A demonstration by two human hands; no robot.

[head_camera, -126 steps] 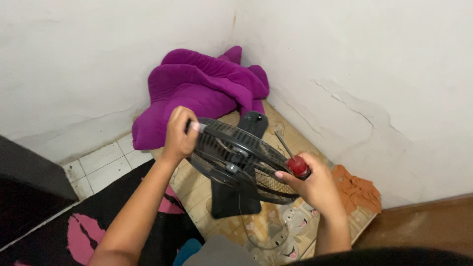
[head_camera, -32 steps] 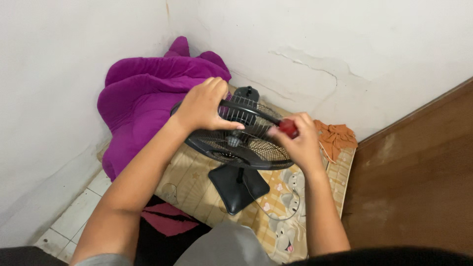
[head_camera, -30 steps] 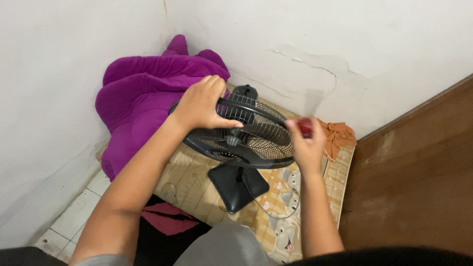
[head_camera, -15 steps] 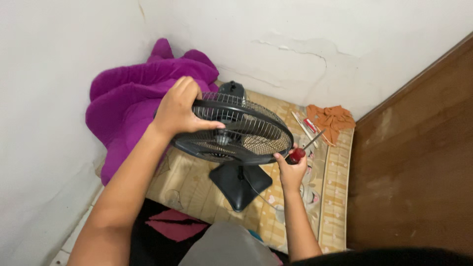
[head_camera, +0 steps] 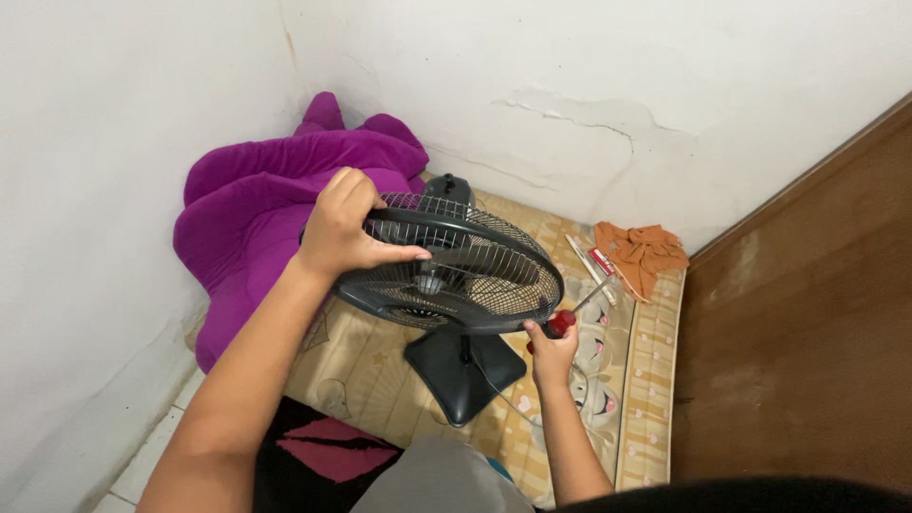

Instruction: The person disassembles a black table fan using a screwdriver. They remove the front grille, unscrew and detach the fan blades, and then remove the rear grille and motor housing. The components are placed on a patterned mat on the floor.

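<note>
A black table fan with a round wire grille stands on its square base on a patterned mattress. My left hand grips the upper left rim of the grille. My right hand is below the grille's lower right edge and holds a red-handled screwdriver, whose metal shaft points up and to the right, away from the fan. The fan's motor housing shows behind the grille.
A purple blanket is piled in the wall corner at the left. An orange cloth and a second small tool lie on the mattress near the back wall. A wooden panel stands at the right. A black-and-pink rug lies near me.
My right hand dropped from the grille's upper right rim to its lower right edge, keeping the screwdriver. My left hand kept its hold on the rim. The camera view shifted slightly.
</note>
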